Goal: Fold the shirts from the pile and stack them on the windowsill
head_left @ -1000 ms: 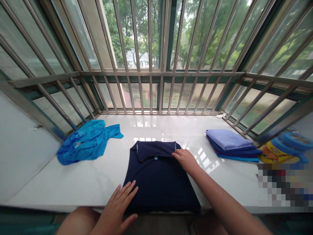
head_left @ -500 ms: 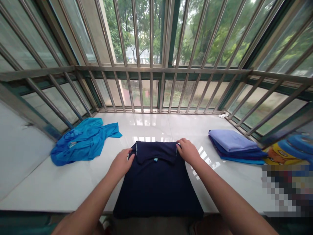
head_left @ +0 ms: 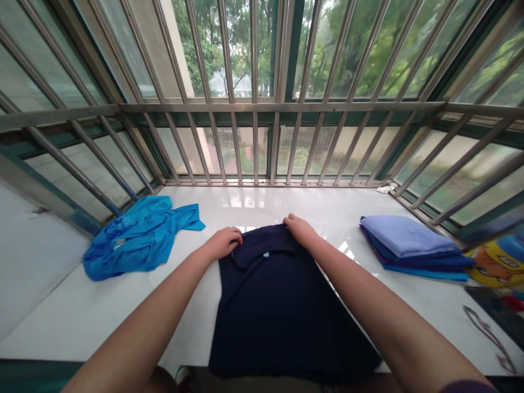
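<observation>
A navy shirt [head_left: 286, 311] lies on the white ledge in front of me, its lower edge hanging at the front. A small light-blue tag [head_left: 266, 255] shows near its folded upper part. My left hand [head_left: 225, 243] is closed on the upper left corner of the cloth, fingers curled over the edge. At the upper right corner, my right hand [head_left: 301, 229] pinches the shirt, its fingertips partly hidden by the fabric. The far edge slants up slightly toward the right.
On the left lies a crumpled bright-blue garment [head_left: 139, 237]. A stack of folded clothes [head_left: 413, 240] sits on the right, beside a yellow and blue container [head_left: 499, 259]. A thin cord [head_left: 487, 330] lies at the right front. Metal bars [head_left: 278, 106] line the window behind.
The shirt's upper edge has moved away from me and its lower part has swung right. My left hand has shifted right and forward; my right hand has moved forward and slightly left.
</observation>
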Available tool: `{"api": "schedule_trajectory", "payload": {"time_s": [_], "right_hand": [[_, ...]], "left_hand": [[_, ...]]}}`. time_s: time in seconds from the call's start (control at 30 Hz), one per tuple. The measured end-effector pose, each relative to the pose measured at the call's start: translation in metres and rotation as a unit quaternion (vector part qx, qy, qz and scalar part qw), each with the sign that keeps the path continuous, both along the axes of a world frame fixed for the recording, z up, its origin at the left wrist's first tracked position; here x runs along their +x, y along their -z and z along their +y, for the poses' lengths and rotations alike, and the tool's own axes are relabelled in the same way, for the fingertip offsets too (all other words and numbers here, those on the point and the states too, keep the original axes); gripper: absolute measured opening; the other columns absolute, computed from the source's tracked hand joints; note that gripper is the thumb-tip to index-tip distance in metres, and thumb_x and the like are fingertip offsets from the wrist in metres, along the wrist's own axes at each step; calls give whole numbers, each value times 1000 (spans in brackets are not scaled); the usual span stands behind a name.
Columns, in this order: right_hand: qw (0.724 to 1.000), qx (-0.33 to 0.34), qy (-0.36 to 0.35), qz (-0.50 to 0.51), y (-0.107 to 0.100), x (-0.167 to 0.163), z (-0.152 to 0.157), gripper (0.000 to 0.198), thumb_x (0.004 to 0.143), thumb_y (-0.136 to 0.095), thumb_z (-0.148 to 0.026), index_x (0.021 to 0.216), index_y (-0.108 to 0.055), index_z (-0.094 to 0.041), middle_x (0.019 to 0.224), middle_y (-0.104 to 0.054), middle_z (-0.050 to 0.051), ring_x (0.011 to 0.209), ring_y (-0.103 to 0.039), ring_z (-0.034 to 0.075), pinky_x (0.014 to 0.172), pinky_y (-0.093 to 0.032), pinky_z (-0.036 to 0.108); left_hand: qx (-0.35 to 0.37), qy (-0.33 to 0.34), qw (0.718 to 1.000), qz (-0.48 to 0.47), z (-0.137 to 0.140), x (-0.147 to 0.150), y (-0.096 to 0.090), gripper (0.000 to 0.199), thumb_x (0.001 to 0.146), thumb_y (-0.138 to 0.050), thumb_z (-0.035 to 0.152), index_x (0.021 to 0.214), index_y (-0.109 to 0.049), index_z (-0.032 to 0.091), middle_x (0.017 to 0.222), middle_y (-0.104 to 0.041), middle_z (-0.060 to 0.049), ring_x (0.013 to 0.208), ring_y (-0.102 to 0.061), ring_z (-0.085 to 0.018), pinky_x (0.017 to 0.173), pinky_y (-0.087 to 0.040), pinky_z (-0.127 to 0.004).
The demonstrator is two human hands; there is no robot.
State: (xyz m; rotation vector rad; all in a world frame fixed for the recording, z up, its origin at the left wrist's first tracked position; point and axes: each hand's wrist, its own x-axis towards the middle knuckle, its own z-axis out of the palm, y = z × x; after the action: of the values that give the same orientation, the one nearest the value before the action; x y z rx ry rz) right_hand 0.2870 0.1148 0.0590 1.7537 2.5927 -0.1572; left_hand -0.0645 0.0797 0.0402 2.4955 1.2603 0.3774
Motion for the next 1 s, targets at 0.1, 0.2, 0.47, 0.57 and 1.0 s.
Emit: {"api": "schedule_trajectory", "payload": {"time_s": [0.1,0.2,0.47,0.57,1.0], "right_hand": [[1000,17,-7,-11,-20,-28,35,43,104,-41,-8,137,-67,-19,137,-63,18,118,-64,28,102,-49,37],[999,43,-15,-9,-41,-66,38,51,104,-37,-8,151,-56,-17,153,-52,24,128,-57,32,107,-48,46],[983,5,-166,78,-12,-93,-195,56,108,-49,-64,146,-61,-25,137,-69,14,120,-62,33,100,-51,47],[983,-26,-166,80,23,-44,-255,70,103,-60,-65,163,-49,-29,164,-54,12,144,-52,39,113,-45,55],[981,147,-127,25,20,94,-276,33,104,-65,-37,132,-72,-20,128,-76,15,112,-71,30,99,-56,45]], "left_hand": [[15,-31,999,9,-14,-2,8,30,104,-54,27,114,-82,28,129,-72,-9,120,-68,-24,111,-54,-38],[69,-56,996,15,-42,-11,23,36,107,-52,34,130,-79,26,139,-68,-12,125,-67,-27,112,-55,-43],[151,-128,976,95,-135,-74,36,46,106,-54,37,147,-69,22,157,-60,-15,129,-66,-36,109,-57,-55],[161,-131,971,121,-162,-91,30,46,106,-57,40,147,-68,25,167,-52,-12,143,-58,-36,114,-53,-55],[179,6,982,56,-287,-46,53,80,101,-66,28,172,-31,29,165,-56,-9,139,-65,-28,113,-58,-40]]}}
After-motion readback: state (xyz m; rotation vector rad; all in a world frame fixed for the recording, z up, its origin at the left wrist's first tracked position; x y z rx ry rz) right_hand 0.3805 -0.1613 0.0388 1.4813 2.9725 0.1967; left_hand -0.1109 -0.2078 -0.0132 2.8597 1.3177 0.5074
